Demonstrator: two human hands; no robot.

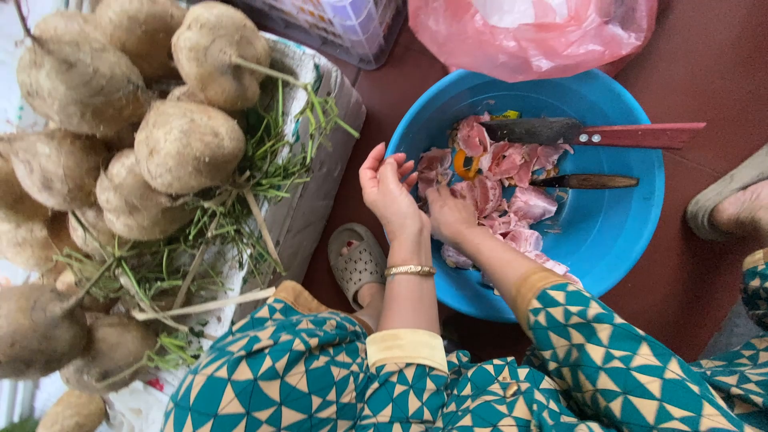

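A blue plastic basin [616, 240] on the red-brown floor holds several pieces of raw pink meat [512, 160]. My left hand [388, 188], with a gold bracelet on the wrist, hovers over the basin's left rim, palm up and fingers apart, holding nothing. My right hand [450, 212] is down in the basin with its fingers curled over a piece of meat. A cleaver with a red handle [560, 130] lies across the meat at the back. A smaller knife with a dark wooden handle [588, 182] lies just below it. A small orange object [466, 164] sits among the meat.
A heap of pale brown root tubers [188, 144] with green stalks fills the left side on a sack. A pink plastic bag [528, 32] and a crate [336, 24] stand behind the basin. My sandalled foot [356, 260] is beside the basin. Another foot [732, 200] shows at right.
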